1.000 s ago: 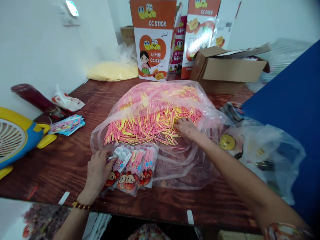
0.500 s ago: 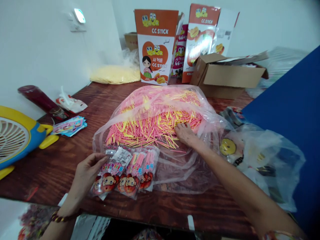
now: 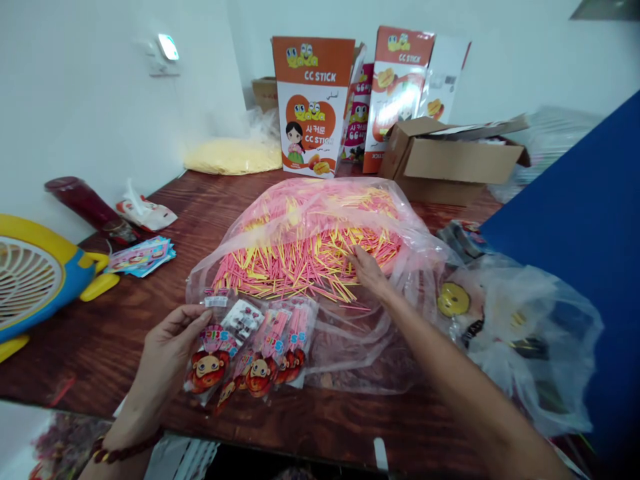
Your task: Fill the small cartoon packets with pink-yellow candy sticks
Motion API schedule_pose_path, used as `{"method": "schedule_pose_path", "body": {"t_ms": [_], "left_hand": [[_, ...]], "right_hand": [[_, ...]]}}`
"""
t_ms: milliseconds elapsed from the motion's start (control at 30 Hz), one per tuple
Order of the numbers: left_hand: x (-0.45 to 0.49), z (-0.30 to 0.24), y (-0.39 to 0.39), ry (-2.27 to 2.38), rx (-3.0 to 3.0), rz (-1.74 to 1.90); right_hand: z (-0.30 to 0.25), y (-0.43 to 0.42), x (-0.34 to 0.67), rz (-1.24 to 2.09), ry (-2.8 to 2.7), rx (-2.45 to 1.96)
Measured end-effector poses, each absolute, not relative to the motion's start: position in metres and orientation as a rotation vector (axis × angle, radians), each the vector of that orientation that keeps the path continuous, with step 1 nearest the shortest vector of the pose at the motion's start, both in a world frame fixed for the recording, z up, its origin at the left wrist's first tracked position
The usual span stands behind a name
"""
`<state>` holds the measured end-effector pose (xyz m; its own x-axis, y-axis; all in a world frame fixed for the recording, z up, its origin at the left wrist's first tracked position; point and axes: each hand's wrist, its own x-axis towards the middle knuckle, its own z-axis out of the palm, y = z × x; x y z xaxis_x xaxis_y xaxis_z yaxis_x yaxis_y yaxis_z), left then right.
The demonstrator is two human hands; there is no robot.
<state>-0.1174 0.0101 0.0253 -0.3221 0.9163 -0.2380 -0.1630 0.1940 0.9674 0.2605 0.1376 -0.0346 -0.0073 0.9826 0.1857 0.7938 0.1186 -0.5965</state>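
Observation:
Between thumb and fingers my left hand (image 3: 173, 343) pinches the top of a clear plastic packet (image 3: 210, 363), printed with a red-haired cartoon face and a barcode label. Several similar packets (image 3: 263, 367), some with pink sticks showing inside, lie overlapping just right of it on the table. A large heap of thin pink and yellow sticks (image 3: 290, 257) sits in a wide clear plastic bag (image 3: 350, 360), its mouth facing me. At the heap's right front, my right hand (image 3: 369, 272) has its fingers closed among the sticks; its fingertips are partly hidden.
CC Stick boxes (image 3: 315, 110) and an opened brown carton (image 3: 460, 163) stand at the back. On the left are a yellow-blue fan (image 3: 40, 273), a dark red bottle (image 3: 87, 203), a tissue pack (image 3: 147, 210) and printed cards (image 3: 143, 257). Crumpled plastic bags (image 3: 530, 340) lie right.
My left hand has raised one packet's top edge, pulling it slightly away from the others. My right hand stays at the heap, its fingers drawn closer together. The view has tilted up slightly.

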Motion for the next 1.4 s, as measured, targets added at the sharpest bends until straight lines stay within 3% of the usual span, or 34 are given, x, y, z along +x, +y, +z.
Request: {"method": "schedule_pose_path", "body": {"t_ms": [200, 367, 633, 867, 1067, 1400], "left_hand": [[-0.123, 0.028, 0.012, 1.460, 0.731, 1.520], [-0.123, 0.036, 0.007, 1.489, 0.745, 1.546], [-0.108, 0.017, 0.003, 1.381, 0.723, 1.467], [-0.094, 0.018, 0.004, 1.350, 0.784, 1.419], [-0.091, 0.015, 0.002, 1.367, 0.789, 1.394], [-0.093, 0.010, -0.001, 1.334, 0.737, 1.387]], "right_hand": [[-0.036, 0.136, 0.252, 0.785, -1.329, -1.442], [-0.038, 0.132, 0.249, 0.957, -1.165, -1.459], [-0.058, 0.088, 0.243, 0.653, -1.329, -1.572], [-0.060, 0.095, 0.240, 0.871, -1.260, -1.523], [-0.048, 0.101, 0.255, 0.496, -1.825, -1.868], [-0.054, 0.095, 0.222, 0.532, -1.923, -2.027]]}}
